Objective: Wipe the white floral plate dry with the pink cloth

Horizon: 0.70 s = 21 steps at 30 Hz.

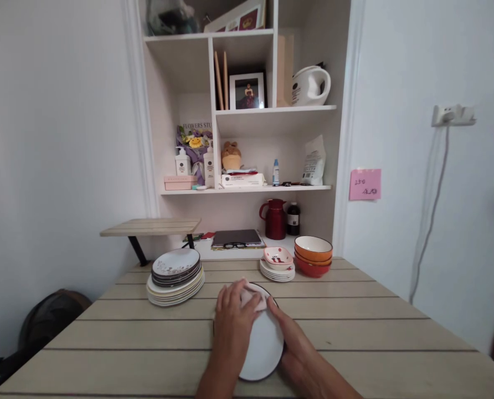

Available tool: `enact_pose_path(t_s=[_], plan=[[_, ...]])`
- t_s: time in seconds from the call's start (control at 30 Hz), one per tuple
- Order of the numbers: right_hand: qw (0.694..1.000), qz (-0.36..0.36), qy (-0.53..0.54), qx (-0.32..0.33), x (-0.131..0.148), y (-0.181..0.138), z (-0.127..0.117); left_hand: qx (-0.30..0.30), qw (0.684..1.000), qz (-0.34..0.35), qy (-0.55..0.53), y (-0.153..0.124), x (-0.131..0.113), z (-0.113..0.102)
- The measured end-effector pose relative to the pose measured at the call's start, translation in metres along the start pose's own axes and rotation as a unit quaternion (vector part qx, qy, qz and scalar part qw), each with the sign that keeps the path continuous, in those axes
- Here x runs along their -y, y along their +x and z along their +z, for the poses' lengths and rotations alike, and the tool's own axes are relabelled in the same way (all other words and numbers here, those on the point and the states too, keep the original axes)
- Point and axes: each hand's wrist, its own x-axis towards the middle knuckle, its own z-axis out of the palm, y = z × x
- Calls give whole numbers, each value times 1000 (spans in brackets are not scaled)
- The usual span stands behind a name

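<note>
A white plate (264, 349) with a dark rim is held tilted above the table, its face toward me. My right hand (294, 343) grips it by the right edge, thumb over the rim and the other fingers behind. My left hand (233, 313) is closed on a pale pink cloth (253, 297), pressed against the upper part of the plate's face. The plate's left edge is mostly hidden behind my left hand.
Stacked plates (176, 277) stand on the slatted table (355, 332) at left. Small dishes (277, 265) and orange and red bowls (313, 256) sit at the back right. Behind them, a shelf unit (247, 191) holds a dark red jug (275, 219).
</note>
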Motion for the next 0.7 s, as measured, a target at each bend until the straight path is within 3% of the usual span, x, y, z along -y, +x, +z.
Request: enact_pose_path(t_s=[0.1,0.27,0.4,0.53,0.7], plan=[[1000,-8,-7,-1,1,-1,0,-22,998,-64,-8,-4,-3,4],[998,-54,-32,-2,2,-4,2,-27,994,-74,-74,-9,-10,12],[999,-40,-15,25,7,-4,3,-4,993,-29,-113,-5,-18,11],[999,-5,18,51,19,3,-4,68,984,50,-160,-4,-31,7],[995,-23,52,84,39,10,-17,123,971,115,-171,-4,-34,1]])
